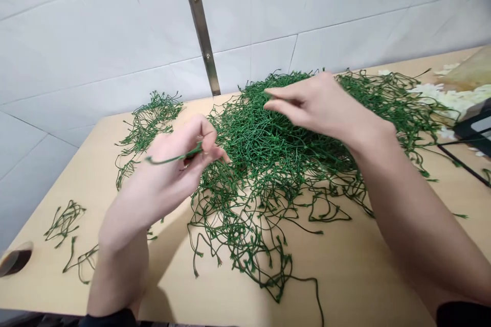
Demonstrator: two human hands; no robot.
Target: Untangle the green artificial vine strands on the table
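Green artificial flower stems, thin and wiry with small branched tips, lie in a big tangled pile (261, 127) on the table. My left hand (180, 158) is at the pile's left side, thumb and fingers closed around a single green stem (174, 157). The stem's free end sticks out to the left across the hand. Above the pile's upper middle is my right hand (310, 102), thumb and index finger pointing left with a small gap between their tips. No stem shows in that gap; the other fingers are partly hidden.
The pale wooden table (345, 271) meets a white tiled wall (249, 10) bearing a metal bracket (203, 41). Smaller stem clusters (65, 219) lie at left, near a glass of dark liquid (15, 260). White petals (456, 97) and a dark object (477, 120) are at right.
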